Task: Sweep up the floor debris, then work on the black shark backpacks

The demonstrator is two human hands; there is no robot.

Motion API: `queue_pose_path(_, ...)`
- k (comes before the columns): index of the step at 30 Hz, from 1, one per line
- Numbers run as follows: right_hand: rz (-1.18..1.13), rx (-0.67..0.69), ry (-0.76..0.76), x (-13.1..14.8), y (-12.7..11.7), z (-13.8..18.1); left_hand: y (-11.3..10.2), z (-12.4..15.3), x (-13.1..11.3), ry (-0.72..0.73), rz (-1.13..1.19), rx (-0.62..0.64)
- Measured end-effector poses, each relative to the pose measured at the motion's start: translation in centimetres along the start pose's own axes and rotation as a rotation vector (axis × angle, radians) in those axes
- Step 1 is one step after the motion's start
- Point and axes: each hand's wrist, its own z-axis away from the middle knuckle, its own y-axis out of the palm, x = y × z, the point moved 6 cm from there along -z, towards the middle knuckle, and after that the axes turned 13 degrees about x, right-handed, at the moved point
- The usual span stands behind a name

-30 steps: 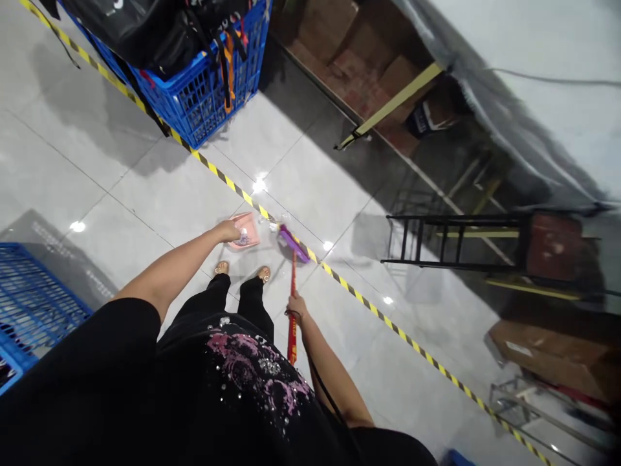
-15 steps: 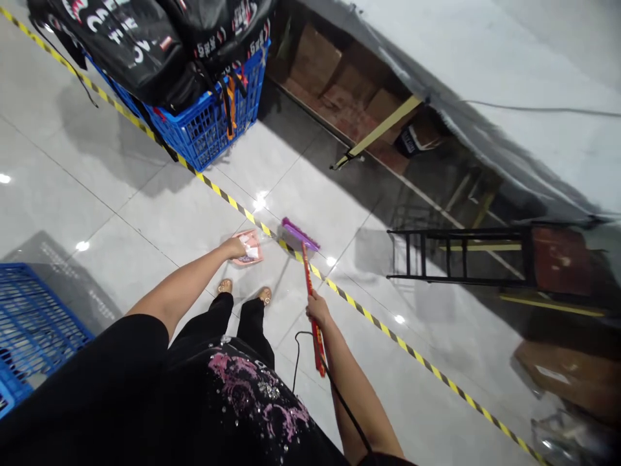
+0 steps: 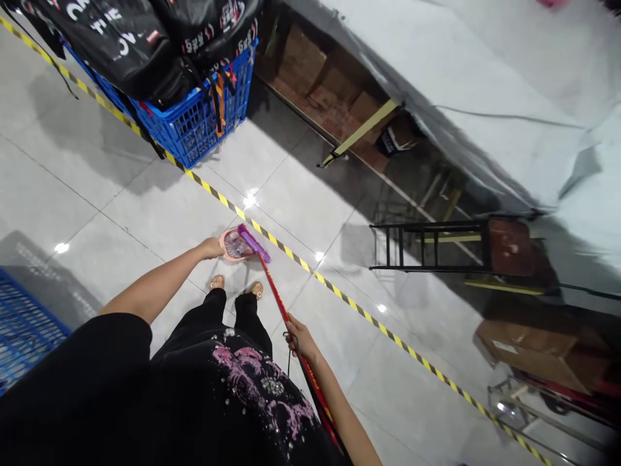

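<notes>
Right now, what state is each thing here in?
dustpan, low by the feet, litter inside.
broom, slanted, purple head over the dustpan.
left hand, holding the dustpan.
right hand, closed around the broom handle.
blue crate, piled with black bags.

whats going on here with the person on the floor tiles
A person stands on a glossy tiled floor. Their left hand holds a pink dustpan down on the tiles, and their right hand grips the red handle of a broom. The broom's purple head sits at the dustpan, which seems to hold some clear scraps. Striped tape runs just past it, and a blue crate of black bags stands beyond.
</notes>
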Motion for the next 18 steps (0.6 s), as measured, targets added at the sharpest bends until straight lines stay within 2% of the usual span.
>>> queue_pose_path(3, -0.059, -0.042, -0.041, -0.5, -1.6, 1.0, -0.4, 2.7, 4.8, -0.063, -0.051, 0.006)
queue_pose_path(8, -0.057, -0.121, -0.070, 1.9, -5.2, -1.3, 0.9, 8.1, 12.3, -0.040, -0.029, -0.052)
queue_pose_path(13, 0.069, -0.174, -0.092, 4.8, -8.2, -4.9, 5.7, 13.6, 19.2, -0.013, 0.040, -0.171)
queue_pose_path(16, 0.169, -0.181, -0.104, 5.8, -8.4, -7.6, 9.5, 16.5, 23.2, -0.040, 0.052, -0.223)
queue_pose_path(18, 0.240, -0.176, -0.109, 6.1, -7.6, -9.4, 11.9, 18.4, 25.6, -0.082, 0.050, -0.238)
